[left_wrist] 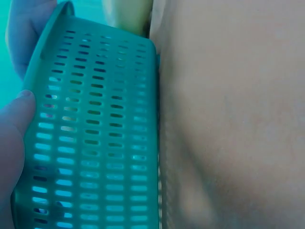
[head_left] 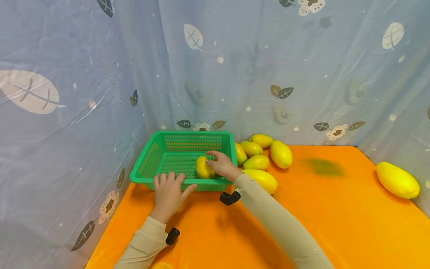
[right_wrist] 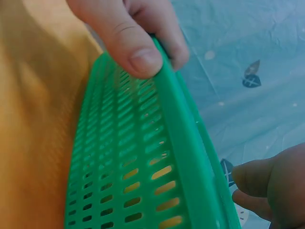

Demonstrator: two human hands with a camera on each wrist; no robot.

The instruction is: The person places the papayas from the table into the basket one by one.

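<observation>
A green basket (head_left: 158,157) sits at the back left of the orange table (head_left: 322,224), against the leaf-print curtain (head_left: 67,74). The left hand (head_left: 169,192) grips the basket's near rim, fingers curled over the edge and thumb against the outer wall. Inside the basket, by its near right corner, the right hand (head_left: 220,164) holds a yellow mango (head_left: 203,169), fingers bent over it. Just right of the basket lie five more mangoes (head_left: 281,154); another mango (head_left: 398,180) lies far right of it.
</observation>
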